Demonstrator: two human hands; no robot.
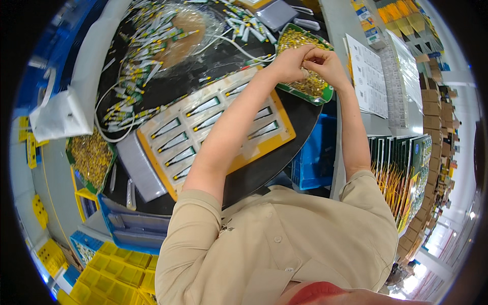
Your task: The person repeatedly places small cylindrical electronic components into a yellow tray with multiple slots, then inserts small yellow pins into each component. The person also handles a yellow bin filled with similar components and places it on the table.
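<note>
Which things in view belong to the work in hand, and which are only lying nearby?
Seems in the work: left hand, right hand, small parts and green bin below them, tubes, tray.
Seems only nearby: blue crate, yellow bins, papers, cardboard boxes.

My station: black table (277, 165), curved edge. To my right: stacked cardboard boxes (431, 109), bright lamps (473, 215) beyond. To my left: grey floor (55, 190), yellow line (44, 168).
</note>
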